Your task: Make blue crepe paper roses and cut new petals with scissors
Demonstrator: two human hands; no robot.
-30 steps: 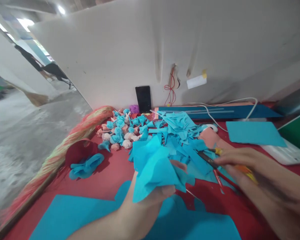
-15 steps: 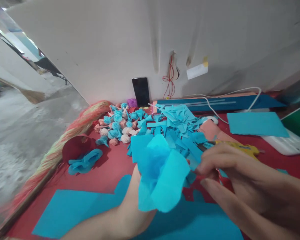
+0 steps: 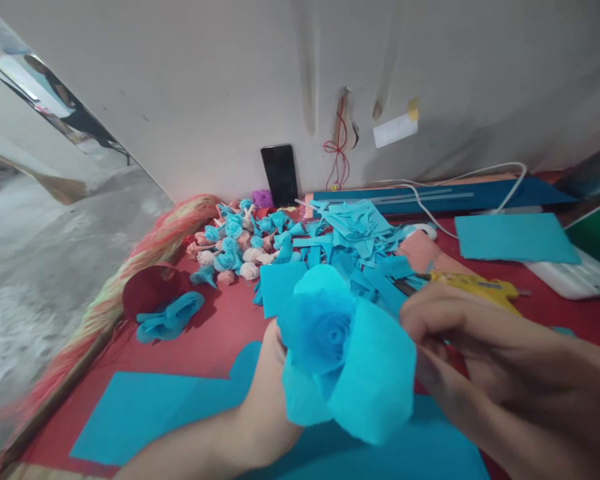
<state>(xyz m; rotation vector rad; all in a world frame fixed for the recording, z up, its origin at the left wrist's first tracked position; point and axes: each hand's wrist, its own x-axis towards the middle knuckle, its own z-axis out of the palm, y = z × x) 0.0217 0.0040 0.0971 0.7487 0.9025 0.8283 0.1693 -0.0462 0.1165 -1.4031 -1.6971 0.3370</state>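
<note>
A large blue paper flower (image 3: pixel 335 333) is in front of me, its coiled centre turned towards me and broad petals spread around it. My left hand (image 3: pixel 273 393) holds it from behind; the fingers are mostly hidden by the petals. My right hand (image 3: pixel 475 360) is closed at the flower's right side, thumb and forefinger pinched at the edge of a petal (image 3: pixel 380 373). Underneath lie large blue paper sheets (image 3: pixel 155 413) on the red table top (image 3: pixel 220 327).
Small blue, pink and white paper roses (image 3: pixel 233 247) lie heaped behind, beside blue paper scraps (image 3: pixel 363 230). A yellow glue gun (image 3: pixel 480 288) lies near my right hand. To the left are a red roll (image 3: pixel 150 290), a loose blue paper flower (image 3: pixel 173 317) and a fringed broom (image 3: pixel 105 293). A phone (image 3: pixel 280 175) leans on the wall.
The flower has tilted and shifted slightly right, so its coiled centre now shows clearly. My right fingers have come to the petal's edge. The whole view has moved a little.
</note>
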